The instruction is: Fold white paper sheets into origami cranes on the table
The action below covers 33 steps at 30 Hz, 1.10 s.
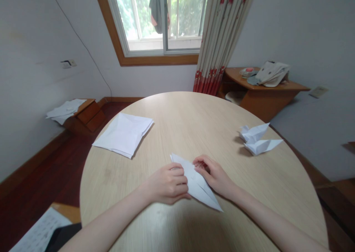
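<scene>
A folded sheet of white paper (198, 183), narrow and pointed at both ends, lies slantwise near the front middle of the table. My left hand (169, 183) is closed over its left side, with the fingers curled onto the paper and the thumb at the lower edge. On the opposite edge, my right hand (215, 174) pinches the paper between thumb and fingers. A crease or flap edge runs along the paper's middle; the fingertips of my left hand are partly hidden.
A stack of white paper sheets (123, 133) lies on the round wooden table (183, 111) at the left. Two folded paper birds (262, 147) stand at the right. Beyond the table are a small cabinet (90, 115), a curtain (216, 41) and a corner desk (266, 100) with a bag (273, 74).
</scene>
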{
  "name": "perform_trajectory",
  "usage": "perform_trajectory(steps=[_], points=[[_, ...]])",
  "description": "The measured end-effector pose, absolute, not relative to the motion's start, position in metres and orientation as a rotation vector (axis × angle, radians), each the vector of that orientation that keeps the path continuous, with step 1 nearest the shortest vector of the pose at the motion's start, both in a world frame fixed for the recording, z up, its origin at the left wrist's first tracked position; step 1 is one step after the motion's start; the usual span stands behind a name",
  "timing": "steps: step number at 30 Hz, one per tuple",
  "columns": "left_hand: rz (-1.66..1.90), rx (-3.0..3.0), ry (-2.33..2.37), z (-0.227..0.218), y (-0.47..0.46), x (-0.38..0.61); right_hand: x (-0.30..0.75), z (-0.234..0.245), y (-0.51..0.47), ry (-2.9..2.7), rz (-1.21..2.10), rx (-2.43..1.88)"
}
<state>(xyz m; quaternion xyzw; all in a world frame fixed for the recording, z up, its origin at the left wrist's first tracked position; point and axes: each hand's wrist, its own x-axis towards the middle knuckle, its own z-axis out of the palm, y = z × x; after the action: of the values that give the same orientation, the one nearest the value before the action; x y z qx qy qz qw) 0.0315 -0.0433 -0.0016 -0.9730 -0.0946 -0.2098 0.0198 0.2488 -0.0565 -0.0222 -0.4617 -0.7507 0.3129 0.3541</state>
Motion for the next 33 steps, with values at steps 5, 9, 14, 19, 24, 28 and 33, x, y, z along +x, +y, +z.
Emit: perform_trajectory(steps=[5,9,14,19,24,28,33], points=[[-0.649,-2.999,-0.301,-0.003,-0.044,0.034,0.247,-0.016,-0.061,-2.008,0.691,-1.131],[-0.626,-3.001,-0.321,-0.004,-0.044,0.036,0.248,-0.005,-0.067,-1.972,0.646,-1.097],[-0.573,-3.031,-0.389,-0.006,-0.044,0.035,0.255,0.010,-0.071,-2.019,0.724,-1.060],[-0.557,-3.038,-0.457,-0.007,-0.045,0.036,0.256,0.014,-0.075,-2.329,0.913,-1.167],[-0.497,-3.047,-0.598,-0.006,-0.049,0.037,0.252,0.009,-0.079,-2.487,0.803,-1.198],[-0.403,-3.055,-0.687,-0.006,-0.049,0.037,0.251,0.007,-0.079,-2.538,0.758,-1.196],[-0.307,-3.075,-0.783,-0.004,-0.051,0.038,0.249,0.005,-0.077,-2.546,0.713,-1.215]])
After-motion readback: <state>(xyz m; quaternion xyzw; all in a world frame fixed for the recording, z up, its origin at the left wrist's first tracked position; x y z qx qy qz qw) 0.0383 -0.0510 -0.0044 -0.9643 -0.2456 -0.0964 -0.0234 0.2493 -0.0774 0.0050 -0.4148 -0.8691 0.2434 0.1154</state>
